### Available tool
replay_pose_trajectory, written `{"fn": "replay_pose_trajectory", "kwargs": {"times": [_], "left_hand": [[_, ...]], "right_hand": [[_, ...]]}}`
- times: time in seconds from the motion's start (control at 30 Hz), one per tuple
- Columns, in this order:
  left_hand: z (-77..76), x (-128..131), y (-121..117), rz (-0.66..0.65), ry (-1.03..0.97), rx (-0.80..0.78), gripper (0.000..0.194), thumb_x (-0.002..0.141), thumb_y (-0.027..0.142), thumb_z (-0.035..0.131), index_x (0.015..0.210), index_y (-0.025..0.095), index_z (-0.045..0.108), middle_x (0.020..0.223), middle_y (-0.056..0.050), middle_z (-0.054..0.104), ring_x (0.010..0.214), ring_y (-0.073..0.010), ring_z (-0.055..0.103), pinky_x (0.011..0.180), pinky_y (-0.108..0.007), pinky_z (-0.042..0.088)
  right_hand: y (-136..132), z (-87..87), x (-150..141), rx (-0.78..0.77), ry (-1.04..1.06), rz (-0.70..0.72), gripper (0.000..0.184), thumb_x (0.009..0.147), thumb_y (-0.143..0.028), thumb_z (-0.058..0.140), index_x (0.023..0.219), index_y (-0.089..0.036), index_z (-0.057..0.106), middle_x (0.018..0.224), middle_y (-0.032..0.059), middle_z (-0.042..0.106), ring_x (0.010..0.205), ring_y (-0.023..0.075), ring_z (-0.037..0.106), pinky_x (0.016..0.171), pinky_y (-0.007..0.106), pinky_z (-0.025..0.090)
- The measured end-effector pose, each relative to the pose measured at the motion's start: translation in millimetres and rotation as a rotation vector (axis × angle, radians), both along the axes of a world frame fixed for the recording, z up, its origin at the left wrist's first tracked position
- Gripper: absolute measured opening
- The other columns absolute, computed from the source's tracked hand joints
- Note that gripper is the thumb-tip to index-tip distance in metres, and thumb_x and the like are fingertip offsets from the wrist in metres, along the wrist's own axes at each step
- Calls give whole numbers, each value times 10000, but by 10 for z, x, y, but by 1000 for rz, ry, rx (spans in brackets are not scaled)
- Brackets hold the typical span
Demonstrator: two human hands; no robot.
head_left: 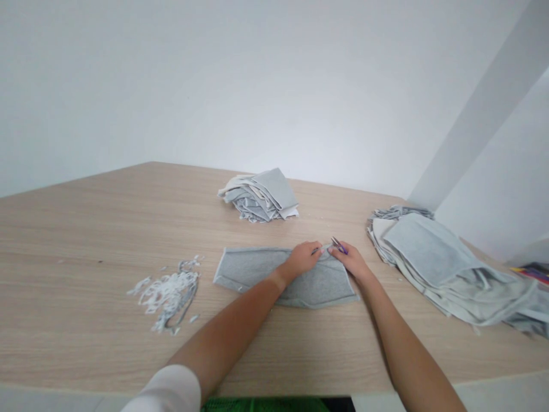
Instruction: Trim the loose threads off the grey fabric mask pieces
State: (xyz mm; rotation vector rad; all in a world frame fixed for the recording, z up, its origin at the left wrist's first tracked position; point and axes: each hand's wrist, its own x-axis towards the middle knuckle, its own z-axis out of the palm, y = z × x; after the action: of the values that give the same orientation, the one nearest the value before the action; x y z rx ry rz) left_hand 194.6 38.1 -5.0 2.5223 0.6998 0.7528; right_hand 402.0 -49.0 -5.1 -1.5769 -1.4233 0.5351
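Observation:
A flat piece of grey jersey fabric (pixel 257 272) lies on the table in front of me, and both hands are at its upper edge. My left hand (pixel 302 259) grips the fabric near that edge, with a pale strip showing past the fingertips. My right hand (pixel 349 261) is shut on small scissors with purple handles (pixel 338 246), whose metal blades point up and to the left. The blades are close to the left fingertips. Part of the fabric edge is hidden under my hands.
A light wood table (pixel 86 240) fills the lower view. A folded stack of grey and cream fabric (pixel 259 195) stands behind my hands. A larger fabric pile (pixel 437 257) lies at the right, and white and grey trimmings (pixel 167 292) lie at the left. Colored items (pixel 532 273) show at the far right edge.

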Motion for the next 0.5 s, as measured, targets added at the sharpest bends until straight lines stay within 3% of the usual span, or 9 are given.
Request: {"fn": "replay_pose_trajectory", "kwargs": {"times": [0.17,0.37,0.5], "left_hand": [[8,3,31,-21,23,-52,393,1077,401,356,986,211,688,1003,-53,753,952,-196,680,864,-289,498],[48,-46,-49,-7,-86,-72,284,967,424,605,1192,256,648,1092,-18,749,1016,-205,683,893,-295,513],[63,-36,-34,-59,-119,-61,271,1033,406,491,1072,225,688,1119,-40,754,1082,-197,671,944,-284,498]], "right_hand": [[-28,2,-32,8,155,57,386,766,-553,748,874,-185,708,817,31,711,755,195,585,722,302,460],[-24,8,-76,-70,246,-27,368,762,-536,730,776,-172,676,656,16,626,651,181,543,621,284,405],[-15,27,-81,25,155,7,385,772,-539,730,895,-175,702,796,24,681,748,185,582,692,277,436]]}}
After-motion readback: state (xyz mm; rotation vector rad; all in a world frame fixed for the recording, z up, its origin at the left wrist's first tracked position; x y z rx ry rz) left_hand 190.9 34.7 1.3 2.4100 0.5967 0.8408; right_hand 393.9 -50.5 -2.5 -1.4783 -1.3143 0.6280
